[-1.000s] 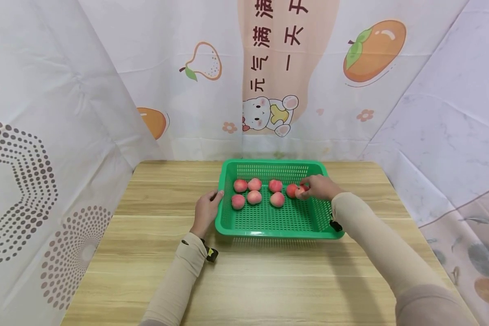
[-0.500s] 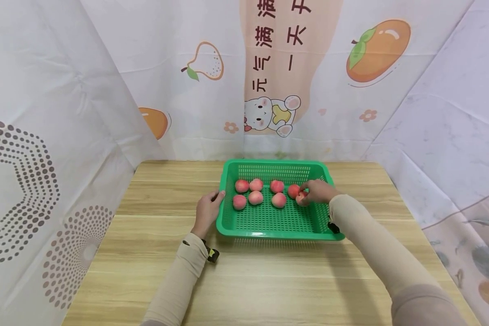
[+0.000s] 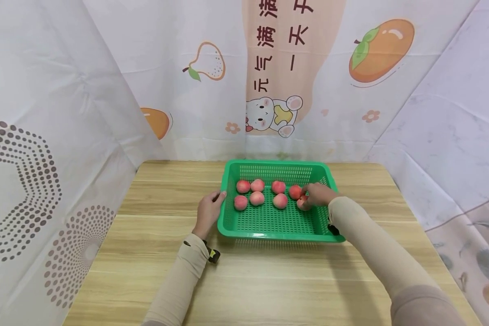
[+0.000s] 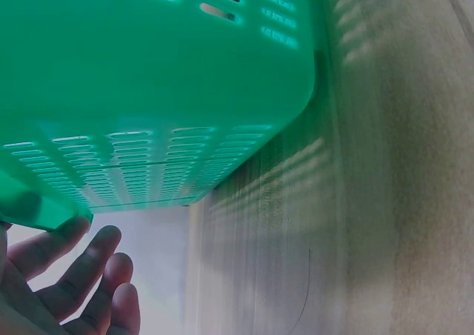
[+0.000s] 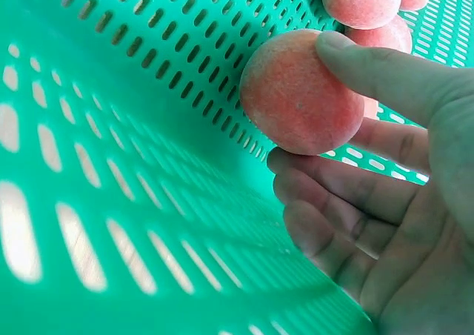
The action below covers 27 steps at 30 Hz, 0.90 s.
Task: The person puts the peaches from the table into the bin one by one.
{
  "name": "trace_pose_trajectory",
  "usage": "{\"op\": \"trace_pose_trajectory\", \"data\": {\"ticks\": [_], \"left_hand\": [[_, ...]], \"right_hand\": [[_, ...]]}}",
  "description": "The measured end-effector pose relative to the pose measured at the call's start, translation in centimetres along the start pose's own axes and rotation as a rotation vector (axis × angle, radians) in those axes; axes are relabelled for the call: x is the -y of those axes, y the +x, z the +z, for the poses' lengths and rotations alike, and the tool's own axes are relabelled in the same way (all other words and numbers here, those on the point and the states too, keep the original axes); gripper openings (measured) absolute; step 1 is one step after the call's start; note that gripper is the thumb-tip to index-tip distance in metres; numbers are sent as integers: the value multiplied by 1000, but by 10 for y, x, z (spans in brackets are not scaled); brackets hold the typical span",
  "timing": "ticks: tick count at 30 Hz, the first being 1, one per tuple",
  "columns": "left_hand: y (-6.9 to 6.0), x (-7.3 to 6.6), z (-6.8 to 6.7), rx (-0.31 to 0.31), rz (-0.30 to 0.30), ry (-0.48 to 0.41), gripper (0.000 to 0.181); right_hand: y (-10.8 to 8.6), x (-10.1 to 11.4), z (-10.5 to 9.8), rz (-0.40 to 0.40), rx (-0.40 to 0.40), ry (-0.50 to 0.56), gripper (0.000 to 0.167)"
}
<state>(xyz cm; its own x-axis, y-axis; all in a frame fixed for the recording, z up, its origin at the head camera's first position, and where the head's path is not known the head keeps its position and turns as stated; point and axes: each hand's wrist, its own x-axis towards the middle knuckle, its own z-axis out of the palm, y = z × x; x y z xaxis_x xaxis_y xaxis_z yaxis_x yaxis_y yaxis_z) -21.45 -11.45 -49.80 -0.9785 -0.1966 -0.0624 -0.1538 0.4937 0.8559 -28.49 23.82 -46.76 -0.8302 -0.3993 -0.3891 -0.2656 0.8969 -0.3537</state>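
Note:
A green plastic basket (image 3: 269, 235) stands on the table with several pink-red peaches in it. My left hand (image 3: 208, 210) is at its left rim, thumb on top. In the left wrist view an index fingertip meets the rim from below, and the other fingers (image 4: 78, 276) stay apart from the basket wall (image 4: 148, 75). Inside the basket's right part, my right hand (image 3: 319, 194) holds a peach (image 5: 304, 94) between thumb and fingers, low over the slotted floor. Another peach (image 3: 295, 192) lies just behind the held one.
Left in the basket, peaches (image 3: 257, 198) lie in two rows, and one more pair (image 3: 280, 201) sits nearer the middle. The wooden table (image 3: 269, 280) runs around the basket. Printed cloth (image 3: 203, 108) hangs behind the table and at both sides.
My right hand has brought its peach slightly toward the front of the basket and lower, beside the red peach. The left hand stays at the rim; the whole view shifts slightly.

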Motion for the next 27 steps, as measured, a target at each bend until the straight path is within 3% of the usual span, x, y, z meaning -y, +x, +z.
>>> {"op": "trace_pose_trajectory", "data": {"ticks": [18, 27], "left_hand": [[0, -2, 0, 19, -16, -12, 45], [0, 0, -1, 23, -23, -9, 47]], "right_hand": [[-2, 3, -1, 13, 26, -24, 43], [-1, 2, -4, -9, -13, -31, 44]]}}
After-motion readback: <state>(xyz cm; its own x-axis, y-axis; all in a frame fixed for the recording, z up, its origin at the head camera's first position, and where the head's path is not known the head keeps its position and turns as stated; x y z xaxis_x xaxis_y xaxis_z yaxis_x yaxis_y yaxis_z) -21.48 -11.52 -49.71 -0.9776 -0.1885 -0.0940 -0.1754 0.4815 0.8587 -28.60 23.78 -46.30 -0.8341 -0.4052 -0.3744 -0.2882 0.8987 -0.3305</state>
